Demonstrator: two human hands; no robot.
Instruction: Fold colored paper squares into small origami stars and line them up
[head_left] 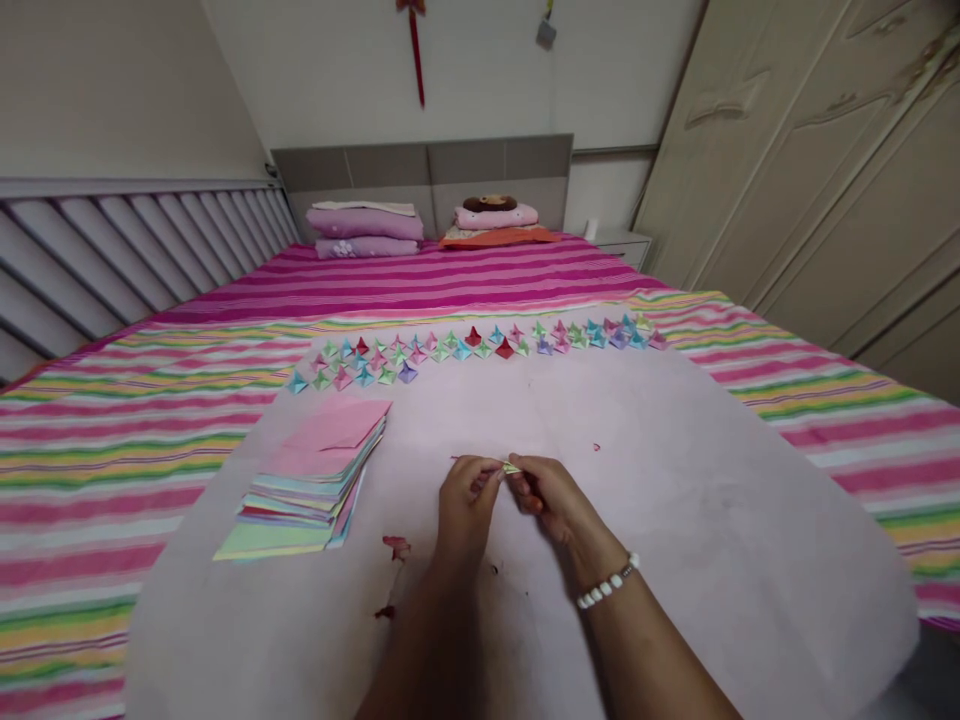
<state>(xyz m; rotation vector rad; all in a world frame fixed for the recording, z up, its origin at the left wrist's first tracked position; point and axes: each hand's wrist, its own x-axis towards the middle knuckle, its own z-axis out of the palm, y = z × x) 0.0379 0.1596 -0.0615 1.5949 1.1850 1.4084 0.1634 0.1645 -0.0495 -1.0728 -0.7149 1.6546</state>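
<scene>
Striped bedspread (pixel 112 440) is seen under a pale cloth (pixel 675 520), on which the paper stack (pixel 315 480) is laid. Beyond the stack, folded pieces (pixel 480 345) are ranged in a curve. Right of the stack, left hand (pixel 465 500) and right hand (pixel 551 495) are seen together, both sets of fingertips pinched on a greenish paper (pixel 511 468).

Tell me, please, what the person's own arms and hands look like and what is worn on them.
The left hand and right hand are bare, with no gloves, and no rings that I can make out. The left forearm and right forearm show no sleeves in view. A bracelet of small white beads circles the right wrist.
</scene>
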